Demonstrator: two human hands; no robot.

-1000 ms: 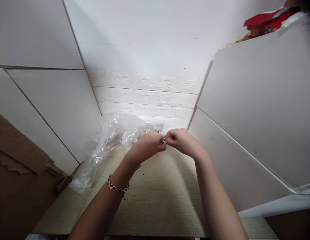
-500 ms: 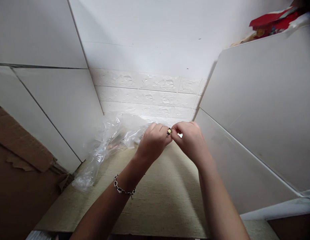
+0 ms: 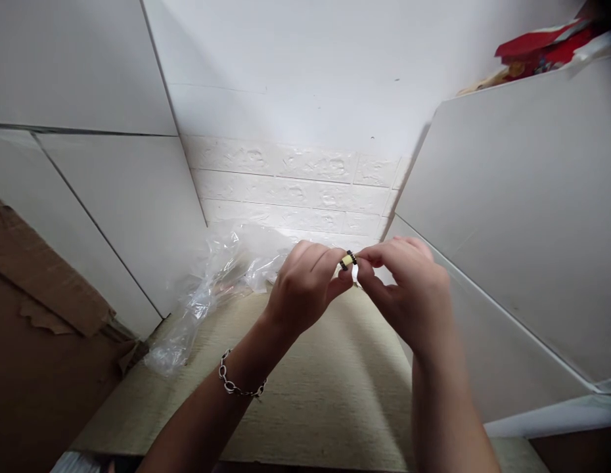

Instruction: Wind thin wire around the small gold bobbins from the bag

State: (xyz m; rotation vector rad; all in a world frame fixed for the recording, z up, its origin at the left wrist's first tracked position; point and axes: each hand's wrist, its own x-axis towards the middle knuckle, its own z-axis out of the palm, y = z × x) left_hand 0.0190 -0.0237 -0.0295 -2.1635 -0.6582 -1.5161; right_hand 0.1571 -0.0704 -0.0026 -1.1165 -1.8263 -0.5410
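A small yellow-and-black part (image 3: 347, 261) is pinched between the thumb and forefinger of my left hand (image 3: 305, 284). Its middle is a yellow band, and its two ends are black and toothed, like a tiny coil or transformer. From the right, my right hand (image 3: 407, 282) meets it, thumb and forefinger closed at the black end. Whether something thin lies between those fingertips is too small to make out. Both hands are raised over the pale greenish table (image 3: 315, 387).
Crumpled clear plastic bags (image 3: 202, 295) lie at the table's back left. A grey-white cabinet (image 3: 128, 190) and torn cardboard (image 3: 44, 269) flank the left side. Another cabinet (image 3: 512, 217) stands on the right, with a red packet (image 3: 537, 47) on top. Behind is a white brick-patterned wall (image 3: 310, 167).
Both hands have shifted to the right with the yellow-and-black part, my right hand more so. More of the part shows between the fingers now.
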